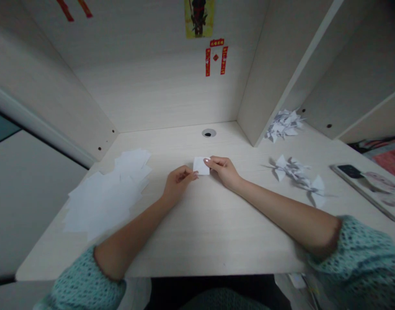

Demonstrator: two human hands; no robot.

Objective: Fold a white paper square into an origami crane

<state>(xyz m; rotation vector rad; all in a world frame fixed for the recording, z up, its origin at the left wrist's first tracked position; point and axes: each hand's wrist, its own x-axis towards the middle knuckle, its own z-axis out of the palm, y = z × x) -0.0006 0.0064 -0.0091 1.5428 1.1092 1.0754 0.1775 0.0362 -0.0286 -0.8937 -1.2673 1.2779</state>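
Observation:
Between my two hands is a small white square of paper (201,167), held above the middle of the desk. My left hand (180,181) pinches its lower left corner between thumb and finger. On the other side, my right hand (225,171) grips the right edge, thumb on top of the sheet. Whether the paper is folded in layers I cannot tell. To the left lies a spread pile of flat white paper sheets (108,196). Several folded white paper pieces (297,174) lie in a loose row to the right of my right hand.
A heap of folded paper (285,125) sits behind the upright divider panel (281,64). A phone (368,187) lies at the right. The pale desk (210,241) has a round cable hole (209,133) near the back wall, which bears red stickers (216,57).

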